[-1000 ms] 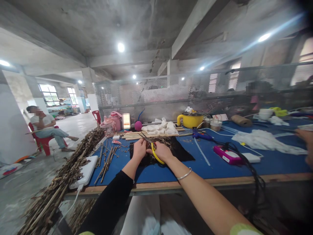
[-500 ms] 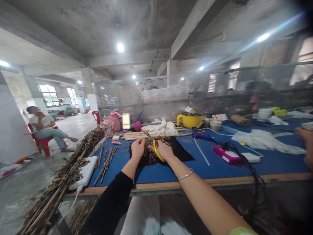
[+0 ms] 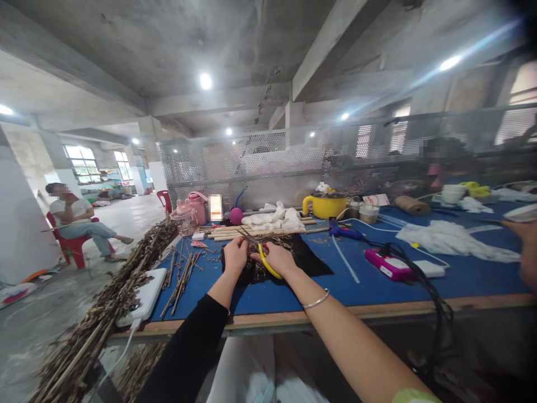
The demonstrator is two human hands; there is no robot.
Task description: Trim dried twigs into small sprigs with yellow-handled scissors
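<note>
My right hand (image 3: 280, 259) is closed round the yellow handles of a pair of scissors (image 3: 265, 258), whose blades point up and left toward my left hand. The fingers of my left hand (image 3: 235, 255) are pinched together beside the blade tips; what they hold, if anything, is hidden. Both hands are over a black cloth (image 3: 315, 261) spread on the blue table. Brown dried plant bits (image 3: 280, 242) lie on the cloth, partly covered by my hands. Left of the cloth lie loose dry stems (image 3: 184, 280).
A long bundle of dried stalks (image 3: 104, 291) runs along the table's left edge by a white power bank (image 3: 151, 294). Behind the cloth lie wooden sticks (image 3: 229, 235) and a yellow pot (image 3: 330, 207). A blue glue gun (image 3: 346, 230) and magenta box (image 3: 388, 265) stand right. Someone sits (image 3: 79, 212) far left.
The scissors have shifted slightly left, their blades now tilting lower toward my left hand. My left hand stays nearly in place. At the far right, another person's hand has moved slightly left.
</note>
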